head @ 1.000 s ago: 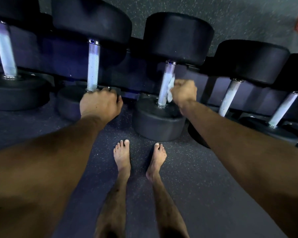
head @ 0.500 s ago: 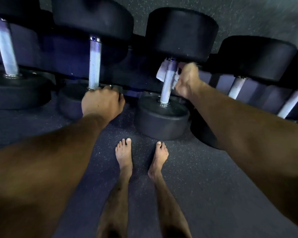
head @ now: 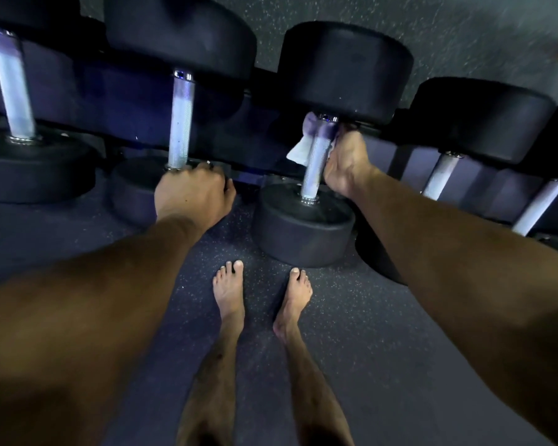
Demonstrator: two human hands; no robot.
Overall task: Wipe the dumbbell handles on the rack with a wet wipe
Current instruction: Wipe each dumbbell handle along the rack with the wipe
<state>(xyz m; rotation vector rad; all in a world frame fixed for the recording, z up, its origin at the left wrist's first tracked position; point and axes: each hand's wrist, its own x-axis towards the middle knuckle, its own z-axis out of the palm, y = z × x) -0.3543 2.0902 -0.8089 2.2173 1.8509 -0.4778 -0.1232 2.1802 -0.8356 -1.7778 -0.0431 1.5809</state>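
Dumbbells sit side by side on rack (head: 136, 101), handles running front to back. Left hand (head: 190, 196) on near end of 2nd handle (head: 181, 120) from left. Right hand (head: 345, 162) just right of 3rd handle (head: 316, 162), w/ wet wipe (head: 298, 149) wrapped round handle's far end, sticking out on its left. Two bare feet (head: 229, 294) on floor (head: 384, 349) in front of rack, btwn the arms.

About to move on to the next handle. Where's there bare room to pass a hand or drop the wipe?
Free: the floor right of the feet, and the gap between the second handle and the handle being wiped. Crowded: around that handle, where the right hand holds the wipe, and where the left hand rests on the second dumbbell's near end.
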